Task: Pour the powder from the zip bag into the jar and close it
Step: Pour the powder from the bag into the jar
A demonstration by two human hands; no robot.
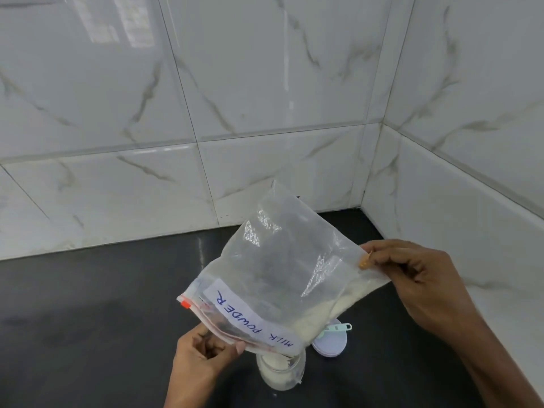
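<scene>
A clear zip bag (pixel 282 269) labelled "MILK POWDER" hangs tilted, its zip end down over a small glass jar (pixel 279 373). My left hand (pixel 203 351) pinches the bag's zip edge just above the jar's mouth. My right hand (pixel 418 278) grips the bag's raised bottom corner. Cream powder (pixel 332 313) lies along the bag's lower side, near the jar. The jar stands on the black counter (pixel 103 304) with white powder inside. Its white lid (pixel 331 341), with a pale green clasp, lies on the counter just right of the jar, partly hidden by the bag.
White marble-look wall tiles (pixel 206 98) close the counter at the back and on the right (pixel 471 142), forming a corner behind the bag. The dark counter stretches to the left of the jar.
</scene>
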